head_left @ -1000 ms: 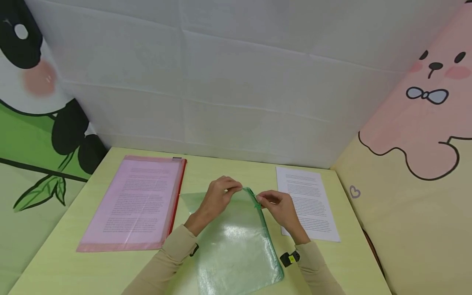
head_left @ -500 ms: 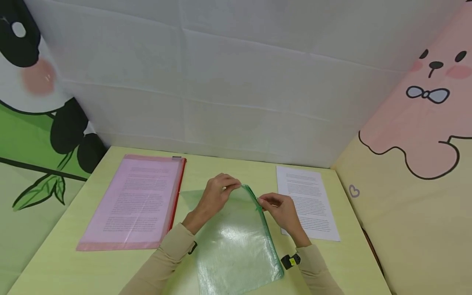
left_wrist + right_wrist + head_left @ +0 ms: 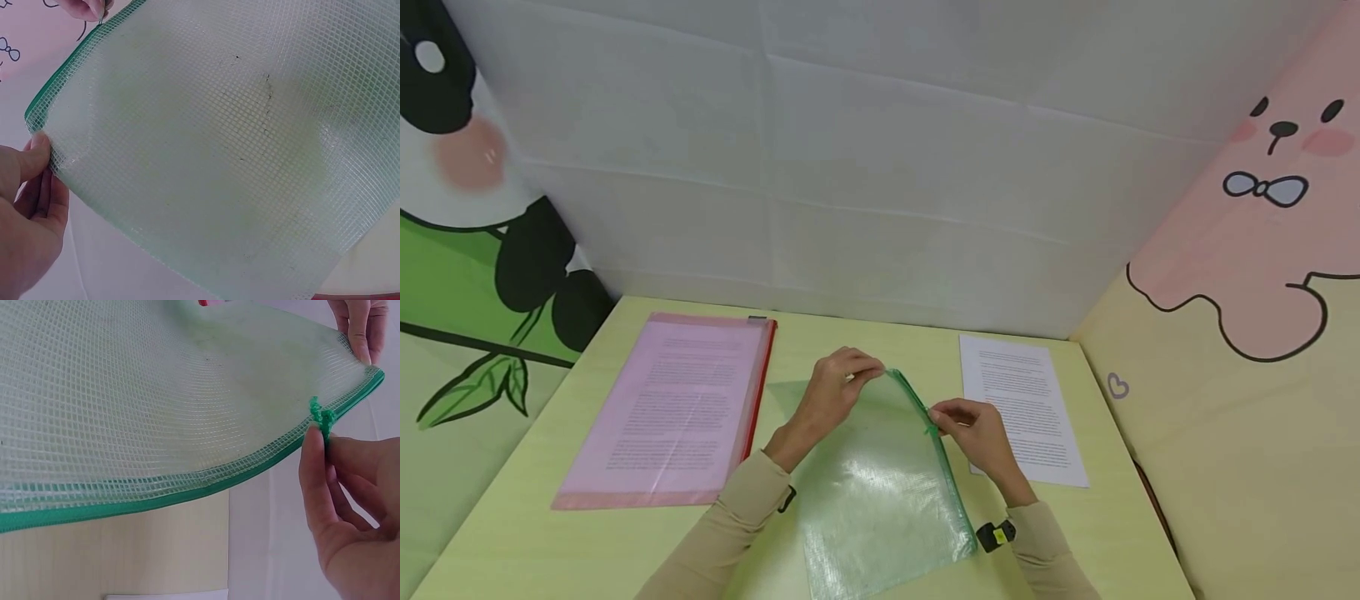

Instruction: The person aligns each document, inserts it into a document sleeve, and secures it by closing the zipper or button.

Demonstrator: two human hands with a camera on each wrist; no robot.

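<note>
A translucent green mesh zipper pouch (image 3: pixel 880 483) is held tilted above the table in the head view. My left hand (image 3: pixel 833 390) pinches its far corner between thumb and fingers; the left wrist view has the same left hand (image 3: pixel 31 206) at the pouch's edge. On the green zipper (image 3: pixel 250 475), my right hand (image 3: pixel 976 433) pinches the zipper pull, with a knotted green cord (image 3: pixel 323 415) sticking out above the fingertips. The pull itself is mostly hidden by the fingers. No sheet is visible inside the pouch's mesh (image 3: pixel 187 137).
On the left of the table (image 3: pixel 512 550) lies a pink zipper pouch (image 3: pixel 568 501) with a red zipper and a printed page inside. A printed white sheet (image 3: pixel 1030 400) lies on the right, partly behind my right hand. A white backdrop (image 3: pixel 880 208) stands behind.
My right hand has slid a little down the zipper with the pull, away from the far corner. My left hand has shifted slightly up and left with the corner.
</note>
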